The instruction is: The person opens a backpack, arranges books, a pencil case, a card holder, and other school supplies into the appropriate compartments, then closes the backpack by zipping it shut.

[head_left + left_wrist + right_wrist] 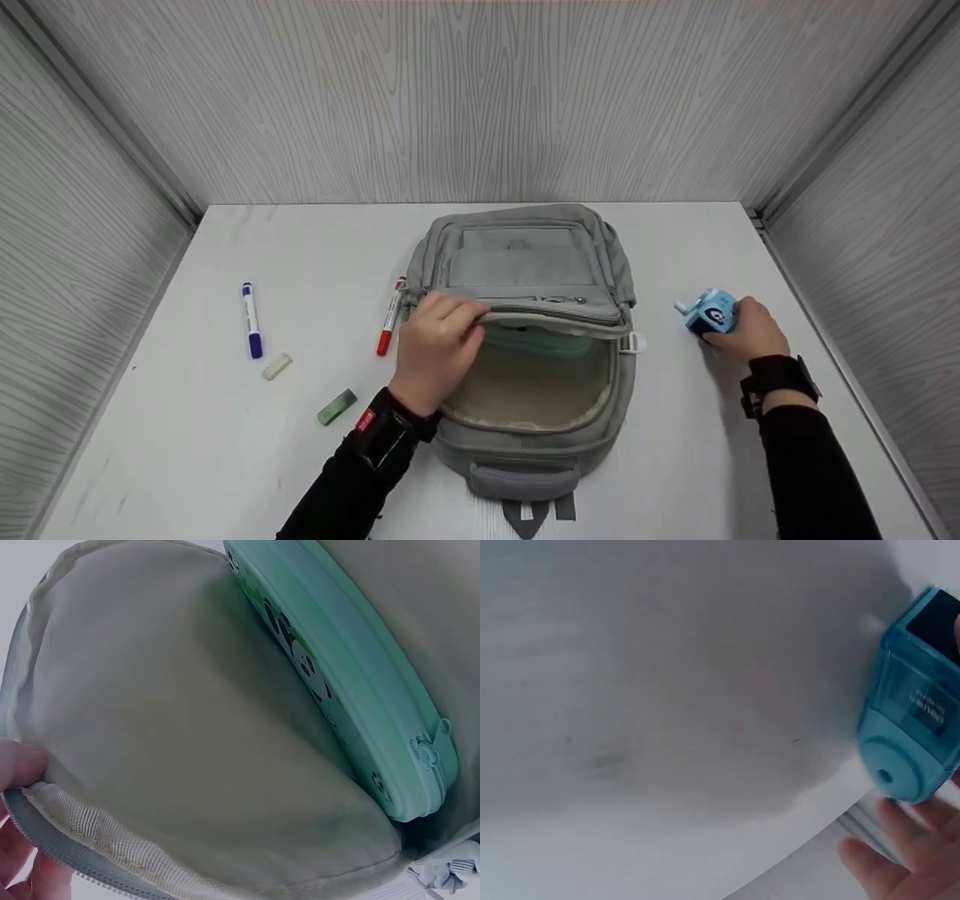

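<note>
A grey backpack [536,262] lies on the table with its main pocket unzipped. My left hand [439,349] pinches the zipped edge of the pocket's flap and lifts it; in the left wrist view the thumb and fingers [22,763] grip that edge. Inside the pocket lies a green pencil case [352,667] with panda pictures and a zip. At the right, my right hand [750,330] holds a blue crank pencil sharpener [712,310] between thumb and fingers. The right wrist view shows the sharpener's [904,720] round pencil hole, with some fingertips beside it.
Left of the backpack lie a red marker [391,319], a blue marker [252,321], a whitish eraser [277,366] and a green eraser-like block [337,407]. Wood-grain panels [480,105] wall the white table [187,450] at the back and both sides.
</note>
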Motion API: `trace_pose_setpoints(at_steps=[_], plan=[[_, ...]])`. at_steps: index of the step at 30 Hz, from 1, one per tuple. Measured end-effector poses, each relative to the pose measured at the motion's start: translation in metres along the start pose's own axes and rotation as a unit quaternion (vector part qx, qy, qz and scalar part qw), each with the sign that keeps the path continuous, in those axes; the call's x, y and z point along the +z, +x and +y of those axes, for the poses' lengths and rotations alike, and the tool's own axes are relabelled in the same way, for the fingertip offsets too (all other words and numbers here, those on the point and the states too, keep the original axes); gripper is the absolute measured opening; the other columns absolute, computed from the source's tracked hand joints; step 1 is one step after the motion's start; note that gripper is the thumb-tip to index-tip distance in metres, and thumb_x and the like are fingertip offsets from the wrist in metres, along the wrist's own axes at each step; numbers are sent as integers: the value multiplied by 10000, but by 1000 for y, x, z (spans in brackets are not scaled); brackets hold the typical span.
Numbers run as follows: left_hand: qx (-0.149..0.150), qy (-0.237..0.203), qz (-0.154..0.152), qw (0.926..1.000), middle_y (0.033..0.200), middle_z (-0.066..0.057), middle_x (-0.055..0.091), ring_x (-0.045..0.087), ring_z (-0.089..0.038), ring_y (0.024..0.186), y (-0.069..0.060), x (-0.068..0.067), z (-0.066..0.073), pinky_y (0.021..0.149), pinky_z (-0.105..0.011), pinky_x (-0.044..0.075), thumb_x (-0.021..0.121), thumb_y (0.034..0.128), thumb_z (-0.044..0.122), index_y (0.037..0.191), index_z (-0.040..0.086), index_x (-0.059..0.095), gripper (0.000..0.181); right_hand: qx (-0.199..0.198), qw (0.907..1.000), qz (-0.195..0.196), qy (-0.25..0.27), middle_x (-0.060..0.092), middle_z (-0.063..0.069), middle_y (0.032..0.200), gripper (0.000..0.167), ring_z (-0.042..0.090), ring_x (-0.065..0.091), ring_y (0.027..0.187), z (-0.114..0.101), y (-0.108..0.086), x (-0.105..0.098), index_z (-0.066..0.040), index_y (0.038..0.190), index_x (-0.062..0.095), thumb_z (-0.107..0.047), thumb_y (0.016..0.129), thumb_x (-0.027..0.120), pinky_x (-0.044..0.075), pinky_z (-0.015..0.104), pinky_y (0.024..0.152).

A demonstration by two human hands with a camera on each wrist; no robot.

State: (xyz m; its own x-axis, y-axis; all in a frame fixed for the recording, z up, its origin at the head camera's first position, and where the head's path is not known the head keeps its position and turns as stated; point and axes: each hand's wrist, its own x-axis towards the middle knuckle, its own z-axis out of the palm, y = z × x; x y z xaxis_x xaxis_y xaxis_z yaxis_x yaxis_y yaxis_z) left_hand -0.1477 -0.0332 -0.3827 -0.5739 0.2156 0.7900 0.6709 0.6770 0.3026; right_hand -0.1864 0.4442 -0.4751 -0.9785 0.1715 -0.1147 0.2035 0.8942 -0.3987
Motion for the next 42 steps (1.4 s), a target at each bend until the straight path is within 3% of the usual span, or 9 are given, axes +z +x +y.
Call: trace_pose_setpoints(at_steps=[5,9,15,22,27,31,35,38,42], plan=[[-25,-32,-55,10000,854,-54,747,648,-201,824,0,0,0,735,-313,568,761,728,-5,876,65,753,165,229,9984,105,500,483,414,1282,834,497,531,1106,-18,-24,7,146,1381,372,-393,855,731,465,582,890],[-27,-39,-59,10000,857,-53,749,648,-200,823,1,0,0,749,-313,564,763,722,-7,880,63,751,173,31,9931,376,1108,463,385,1358,770,483,498,1199,-42,-55,10,116,1418,367,-315,886,720,450,587,961],[-100,-50,-48,9999,857,-55,754,653,-200,836,0,0,2,761,-310,567,769,724,-4,874,63,754,165,-751,9820,737,1567,500,291,1339,614,419,526,1190,-91,-118,-4,73,1357,460,-142,861,752,512,537,982],[-43,-35,75,10000,860,-57,753,652,-207,843,-1,2,2,758,-313,565,768,722,-7,878,61,754,171,-2240,9667,510,1129,556,140,1339,631,124,488,1189,-150,-171,-15,-82,1286,557,-90,732,860,550,487,932],[6,-38,132,9999,853,-59,742,649,-215,853,0,3,2,779,-313,560,757,723,-12,880,68,754,175,-3808,9227,566,201,551,152,1308,652,238,517,1152,-188,-162,10,-133,1247,590,-217,681,901,527,405,854],[-22,-63,69,10000,854,-59,745,651,-213,857,-1,2,2,793,-314,567,765,717,-6,875,65,753,174,-4533,8887,464,-508,553,188,1322,597,334,563,1148,-217,-142,29,-195,1254,621,-315,725,870,538,441,843],[-51,-76,34,10000,859,-56,751,652,-205,844,-3,2,3,789,-313,571,766,713,-10,874,64,753,178,-4692,8765,340,-1017,552,245,1360,516,384,620,1130,-234,-129,48,-212,1248,658,-384,787,815,576,449,786],[-31,-82,37,10000,865,-56,753,655,-202,843,-2,1,3,797,-313,569,765,717,-5,879,66,755,177,-4688,8710,659,-1315,565,257,1344,488,369,629,1124,-237,-121,61,-197,1222,681,-408,799,800,583,408,708],[4,-120,114,9999,865,-59,751,657,-205,846,-2,-1,3,800,-316,568,765,714,-10,874,62,755,176,-4599,8664,1098,-1604,595,240,1306,489,357,609,1168,-235,-108,69,-176,1206,692,-411,792,802,566,424,825]])
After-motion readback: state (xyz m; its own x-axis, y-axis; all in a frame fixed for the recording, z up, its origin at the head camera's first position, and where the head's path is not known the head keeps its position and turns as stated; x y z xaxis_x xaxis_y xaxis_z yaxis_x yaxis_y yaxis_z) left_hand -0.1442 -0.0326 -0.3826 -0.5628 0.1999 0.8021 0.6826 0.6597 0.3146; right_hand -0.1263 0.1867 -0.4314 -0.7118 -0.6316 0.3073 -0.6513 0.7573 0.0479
